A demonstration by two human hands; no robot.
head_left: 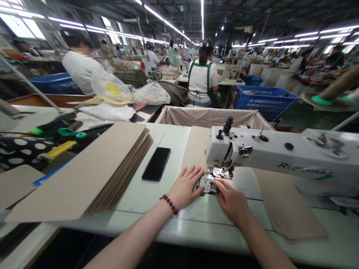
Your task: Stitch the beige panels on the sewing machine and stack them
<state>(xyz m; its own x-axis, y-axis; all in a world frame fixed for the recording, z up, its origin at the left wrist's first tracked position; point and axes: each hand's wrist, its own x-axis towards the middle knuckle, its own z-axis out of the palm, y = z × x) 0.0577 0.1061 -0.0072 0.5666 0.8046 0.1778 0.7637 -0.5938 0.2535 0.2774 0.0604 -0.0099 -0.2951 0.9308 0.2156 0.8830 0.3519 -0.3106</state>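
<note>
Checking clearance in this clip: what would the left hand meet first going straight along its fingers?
Ahead of the left hand, the beige panel at its fingertips likely comes first, then perhaps the sewing machine head; depth there is unclear.

Machine head and arm of the sewing machine (269, 149) block forward reach on the right. Presser-foot area (223, 172) crowds the fingertips of the left hand (183, 188) and right hand (234, 201); narrow gap between the 2 palms. Tall panel stack (75, 175) walls off the left. Phone (156, 164) lies between stack and left hand, passable tabletop (134, 198) on either side. Flat panel (193, 145) behind left hand: low, easily crossed. Loose panels (294, 209) right of right hand, also low; overhead room at their near end.
</note>
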